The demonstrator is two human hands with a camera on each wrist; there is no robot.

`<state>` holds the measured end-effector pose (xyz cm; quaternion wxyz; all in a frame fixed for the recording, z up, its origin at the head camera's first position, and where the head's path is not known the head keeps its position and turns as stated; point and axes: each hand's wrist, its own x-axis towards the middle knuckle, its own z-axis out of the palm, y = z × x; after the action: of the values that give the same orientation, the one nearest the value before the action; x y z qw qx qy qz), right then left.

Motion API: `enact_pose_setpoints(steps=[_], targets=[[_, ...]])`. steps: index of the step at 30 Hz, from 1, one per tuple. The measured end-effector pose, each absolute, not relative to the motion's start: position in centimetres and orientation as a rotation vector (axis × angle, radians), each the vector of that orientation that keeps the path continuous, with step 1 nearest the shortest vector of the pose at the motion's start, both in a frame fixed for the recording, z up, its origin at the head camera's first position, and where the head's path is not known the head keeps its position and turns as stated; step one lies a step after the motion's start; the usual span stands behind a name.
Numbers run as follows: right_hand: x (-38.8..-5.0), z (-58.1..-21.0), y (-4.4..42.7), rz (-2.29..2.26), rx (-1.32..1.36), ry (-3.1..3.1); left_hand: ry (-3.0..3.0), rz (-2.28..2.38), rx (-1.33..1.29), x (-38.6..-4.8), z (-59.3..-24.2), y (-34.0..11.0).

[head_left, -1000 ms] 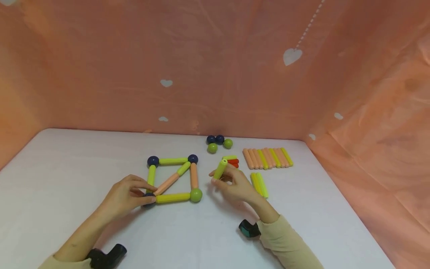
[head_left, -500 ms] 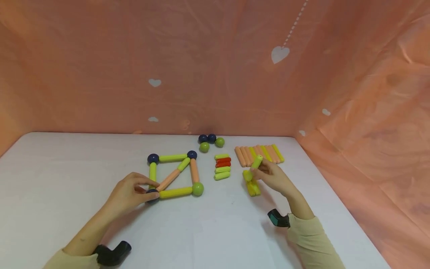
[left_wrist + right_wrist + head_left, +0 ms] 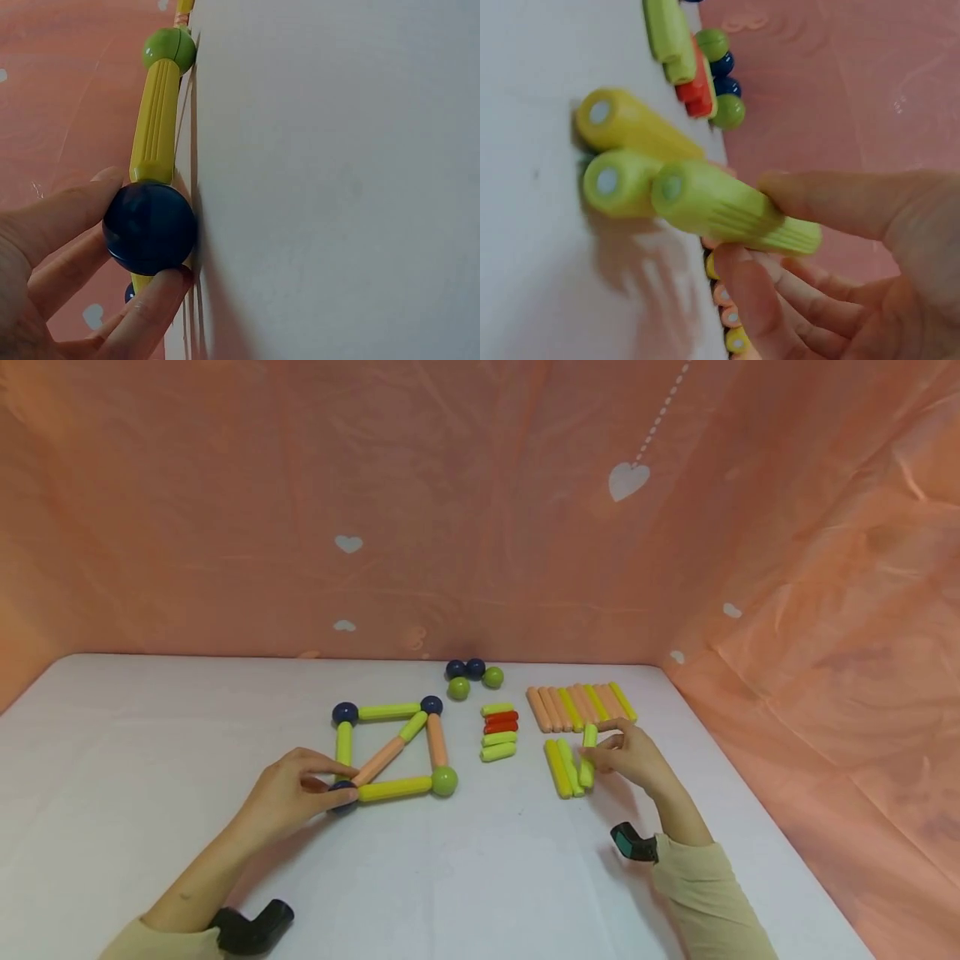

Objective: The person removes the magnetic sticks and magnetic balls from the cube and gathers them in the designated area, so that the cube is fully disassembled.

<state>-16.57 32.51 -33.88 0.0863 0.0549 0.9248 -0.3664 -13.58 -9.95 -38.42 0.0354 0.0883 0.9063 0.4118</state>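
In the head view my left hand pinches a dark blue ball, the near-left corner of a four-sided frame of sticks and balls lying on the table. A yellow stick joins that ball to a green ball; a peach-and-green diagonal runs to the far-right blue ball. My right hand pinches a light green stick between thumb and fingers. That stick is tilted, close beside a yellow stick and another light green stick.
Short green and red sticks lie in a column right of the frame. Behind them sit blue and green balls. A row of peach and yellow sticks lies at the back right. A pink cloth hangs behind the white table.
My right hand has moved right from beside the frame to the loose sticks, a light green stick in its fingers, and has lowered it. My left hand keeps its hold on the blue ball.
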Motion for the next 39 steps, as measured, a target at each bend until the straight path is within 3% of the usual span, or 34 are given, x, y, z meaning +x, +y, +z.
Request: enact_pose_setpoints(steps=[11, 18, 31, 39], targets=[[-17.2, -35.6, 33.3, -1.081, 0.129, 2.739, 2.790, 1.284, 0.313, -13.4, -38.4, -10.0], [-17.5, -34.7, 31.0, -1.166, 0.075, 2.844, 2.775, 1.323, 0.375, -13.3, -38.4, -10.1], [-17.5, -36.6, 21.2, -1.312, -0.623, 2.400, 2.764, 1.331, 0.361, -13.2, -38.8, -8.5], [-17.2, -37.8, 18.4, -1.145, -0.768, 2.460, 2.946, 1.251, 0.393, -12.8, -38.6, -7.0]])
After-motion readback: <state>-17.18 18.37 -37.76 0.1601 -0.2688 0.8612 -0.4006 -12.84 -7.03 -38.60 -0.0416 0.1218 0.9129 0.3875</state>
